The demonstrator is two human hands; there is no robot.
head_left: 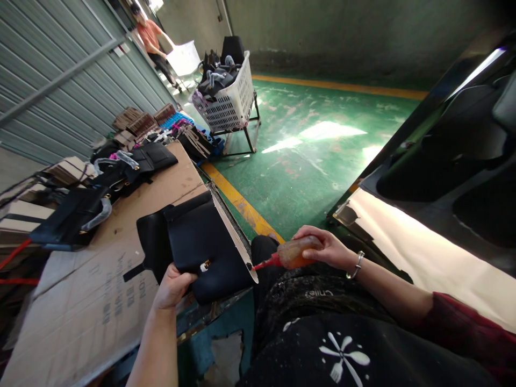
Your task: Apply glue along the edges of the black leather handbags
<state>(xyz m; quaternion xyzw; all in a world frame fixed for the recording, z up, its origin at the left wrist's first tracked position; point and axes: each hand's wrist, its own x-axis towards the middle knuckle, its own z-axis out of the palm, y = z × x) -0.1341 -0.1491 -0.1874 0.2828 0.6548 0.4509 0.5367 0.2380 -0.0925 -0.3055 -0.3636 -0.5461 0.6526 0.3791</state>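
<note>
A black handbag lies on the cardboard-covered table with its flap spread to the left. My left hand grips its near edge, thumb on top, close to a small gold clasp. Along the bag's right side runs a pale strip-like edge. My right hand is wrapped round a squeeze bottle of amber content with a red nozzle. The nozzle points left, its tip at the near end of the pale edge; whether it touches cannot be made out.
More black bags with wrapped handles lie along the cardboard. Beyond stands a white basket of bags on a metal frame. A person handles a white crate at the back. A dark car-like shape fills the right.
</note>
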